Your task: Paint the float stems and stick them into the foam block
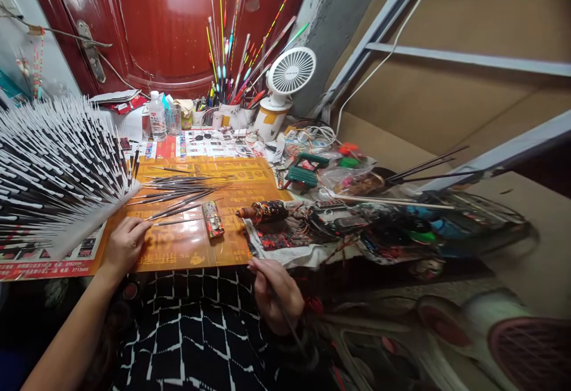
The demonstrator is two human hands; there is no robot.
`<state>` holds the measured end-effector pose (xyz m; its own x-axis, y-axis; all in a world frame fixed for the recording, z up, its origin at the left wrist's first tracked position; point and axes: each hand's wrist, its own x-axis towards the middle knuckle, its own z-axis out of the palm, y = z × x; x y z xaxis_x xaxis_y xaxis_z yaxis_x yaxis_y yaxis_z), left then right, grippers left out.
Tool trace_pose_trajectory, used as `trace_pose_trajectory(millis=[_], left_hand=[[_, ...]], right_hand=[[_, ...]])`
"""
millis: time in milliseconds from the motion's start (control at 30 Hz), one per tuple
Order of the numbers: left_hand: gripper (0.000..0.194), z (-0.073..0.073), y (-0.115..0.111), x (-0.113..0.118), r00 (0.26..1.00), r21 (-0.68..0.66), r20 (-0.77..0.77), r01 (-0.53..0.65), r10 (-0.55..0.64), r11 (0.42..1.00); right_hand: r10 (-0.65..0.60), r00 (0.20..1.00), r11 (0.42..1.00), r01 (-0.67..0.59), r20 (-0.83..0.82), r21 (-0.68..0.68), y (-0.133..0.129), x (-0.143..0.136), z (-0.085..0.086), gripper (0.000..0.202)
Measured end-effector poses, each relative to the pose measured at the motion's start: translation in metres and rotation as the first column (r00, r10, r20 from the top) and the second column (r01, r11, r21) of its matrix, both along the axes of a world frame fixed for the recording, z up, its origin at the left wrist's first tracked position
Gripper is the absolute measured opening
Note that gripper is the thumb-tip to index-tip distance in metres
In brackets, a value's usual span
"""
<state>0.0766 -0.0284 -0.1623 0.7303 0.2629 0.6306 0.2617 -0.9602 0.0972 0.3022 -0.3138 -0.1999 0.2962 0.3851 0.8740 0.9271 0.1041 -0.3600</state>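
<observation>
My left hand rests on the orange board, its fingers pinched at the near end of a slim dark stick that looks like an unfinished fishing float. A pile of similar slender sticks lies just beyond it. Near the board's front edge, my right hand is closed around another thin dark stick, which slants down to the right and is blurred. Between the hands lies a small paint-speckled block. At left, a white foam slab bristles with many dark, white-tipped sticks.
A paint-stained motor tool and a stained cloth sit right of the board. Behind stand a water bottle, a white fan and colourful fishing floats in pots. Cluttered tools and wires fill the right side.
</observation>
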Motion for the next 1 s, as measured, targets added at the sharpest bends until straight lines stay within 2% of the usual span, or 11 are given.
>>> trace_pose_trajectory(millis=[200,300,467,733,1000], left_hand=[[0.024,0.003,-0.002,0.004,1.000,0.006,0.002,0.009,-0.009,1.000],[0.025,0.003,-0.004,0.007,1.000,0.007,0.019,0.014,-0.014,1.000],[0.024,-0.003,-0.007,0.013,0.999,-0.006,0.034,0.016,-0.016,1.000],[0.018,-0.014,-0.015,0.019,0.999,-0.033,0.040,-0.030,0.031,0.999],[0.019,-0.019,-0.017,0.017,0.998,-0.063,0.059,0.005,-0.001,0.998]], right_hand=[[0.149,0.989,0.989,-0.149,0.002,0.008,0.025,-0.021,-0.009,0.052],[0.178,0.984,0.984,-0.178,-0.009,0.007,0.031,-0.026,-0.011,0.056],[0.236,0.972,0.972,-0.236,-0.002,-0.008,0.045,-0.034,-0.015,0.060],[0.388,0.920,0.922,-0.388,0.049,-0.008,0.087,-0.066,-0.027,0.065],[0.342,0.933,0.939,-0.336,0.108,-0.073,0.102,-0.086,-0.037,0.065]])
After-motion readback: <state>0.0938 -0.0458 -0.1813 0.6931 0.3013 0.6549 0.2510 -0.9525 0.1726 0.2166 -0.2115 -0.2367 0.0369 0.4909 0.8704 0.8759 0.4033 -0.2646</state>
